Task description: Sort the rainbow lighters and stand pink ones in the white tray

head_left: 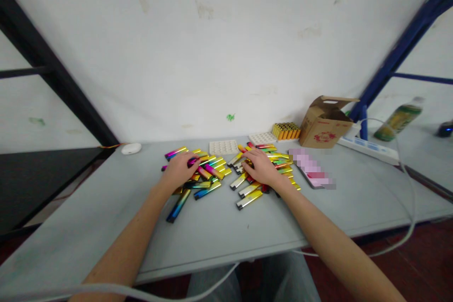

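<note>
My left hand [179, 168] lies on the left pile of shiny lighters, with fingers reaching over them and the thumb apart. Around it are metallic lighters in rainbow, gold and magenta tones; a blue-green lighter [179, 205] lies nearest the front edge. Over the right pile, my right hand [261, 166] rests with its fingers spread. Beneath and around it are mostly yellow and red lighters, such as a yellow lighter [249, 199] with a silver and black end. Neither hand grips a lighter that I can make out; the lighters under the palms are hidden.
Behind the piles are a white holed tray [223, 147], a second holed tray [262, 138] and a block of upright orange-yellow cylinders [286, 130]. On the right are a phone [311, 168], cardboard box [323, 127], power strip [370, 150] and bottle [399, 120]. A white case [131, 148] sits left.
</note>
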